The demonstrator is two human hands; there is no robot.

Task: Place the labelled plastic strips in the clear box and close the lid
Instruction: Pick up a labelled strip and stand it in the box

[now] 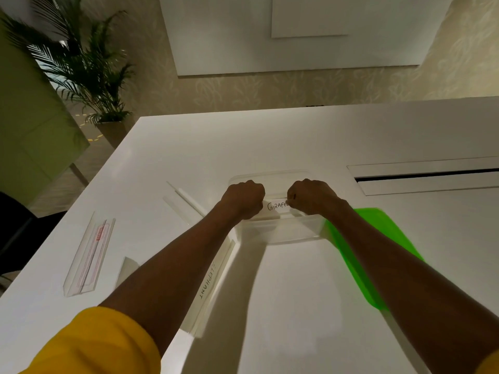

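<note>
Over the clear box, head view: left hand and right hand each clench an end of the GIRAFFE strip at its opening; ELEPHANT strip and others lie outside, green lid off beside the box.

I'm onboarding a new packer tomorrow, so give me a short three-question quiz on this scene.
1. True or false: the green lid is already on the clear box.
2. The left hand and right hand grip one labelled strip over the box. Its label starts: A) GIRAF B) ELEPH C) ZEBRA.
3. Fill in: the ELEPHANT strip lies on the ___, under the left forearm.
Key: 1 false; 2 A; 3 table.
</note>
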